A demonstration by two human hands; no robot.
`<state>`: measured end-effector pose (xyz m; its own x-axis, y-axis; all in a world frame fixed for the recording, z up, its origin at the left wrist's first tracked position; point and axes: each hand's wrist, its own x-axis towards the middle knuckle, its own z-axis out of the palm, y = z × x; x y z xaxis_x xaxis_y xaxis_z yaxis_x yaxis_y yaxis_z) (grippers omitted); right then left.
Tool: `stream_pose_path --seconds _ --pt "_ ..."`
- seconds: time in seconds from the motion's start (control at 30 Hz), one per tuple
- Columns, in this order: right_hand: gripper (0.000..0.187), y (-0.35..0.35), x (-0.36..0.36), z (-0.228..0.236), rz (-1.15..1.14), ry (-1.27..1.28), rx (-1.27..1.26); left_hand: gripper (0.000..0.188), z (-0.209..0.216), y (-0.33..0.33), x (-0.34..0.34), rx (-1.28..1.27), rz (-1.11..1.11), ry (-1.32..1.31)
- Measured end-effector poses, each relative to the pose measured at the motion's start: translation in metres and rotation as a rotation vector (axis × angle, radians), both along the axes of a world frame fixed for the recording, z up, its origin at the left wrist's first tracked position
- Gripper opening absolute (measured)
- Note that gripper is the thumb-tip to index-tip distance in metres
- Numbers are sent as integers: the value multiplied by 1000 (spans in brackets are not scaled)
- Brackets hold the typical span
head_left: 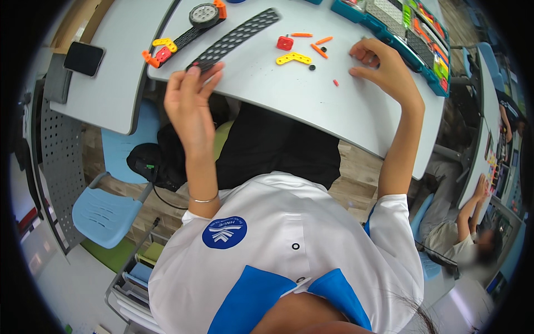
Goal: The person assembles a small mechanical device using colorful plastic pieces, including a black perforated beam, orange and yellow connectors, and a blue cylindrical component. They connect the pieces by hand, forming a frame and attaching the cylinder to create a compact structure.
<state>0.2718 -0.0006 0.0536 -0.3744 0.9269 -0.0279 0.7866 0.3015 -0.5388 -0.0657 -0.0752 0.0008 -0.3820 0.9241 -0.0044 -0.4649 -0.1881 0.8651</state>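
My left hand (192, 103) pinches the near end of a long dark grey perforated strip (236, 39), which slants up and away over the white table. Beside it lies a built piece (189, 38) of dark beam with a grey wheel (204, 15), a yellow angled beam and red and orange parts. My right hand (381, 67) hovers at the table's right side, fingers curled, thumb apart, with nothing visible in it. Between my hands lie a yellow angled beam (293, 58), a red square block (285, 43), several orange pegs (302, 35), a small black ring (312, 67) and a small red pin (336, 83).
A teal case (389, 50) of sorted coloured parts lies along the table's far right. A black phone (84, 59) rests on the adjoining table at left. Light blue chairs (105, 217) and a black bag (158, 158) are below left. Another person (461, 234) works at a table far right.
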Motion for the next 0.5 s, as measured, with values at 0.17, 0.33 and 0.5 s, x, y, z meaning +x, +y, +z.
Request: stream_pose_path --seconds 0.17,0.33,0.5 --pt "22 8 -25 -10 29 139 256 11 -13 -7 -22 -135 17 185" --pt "20 9 -73 -42 68 136 433 29 -9 -6 -15 -212 40 445" --pt "13 16 -82 -46 49 127 424 31 3 -4 -32 -247 140 677"
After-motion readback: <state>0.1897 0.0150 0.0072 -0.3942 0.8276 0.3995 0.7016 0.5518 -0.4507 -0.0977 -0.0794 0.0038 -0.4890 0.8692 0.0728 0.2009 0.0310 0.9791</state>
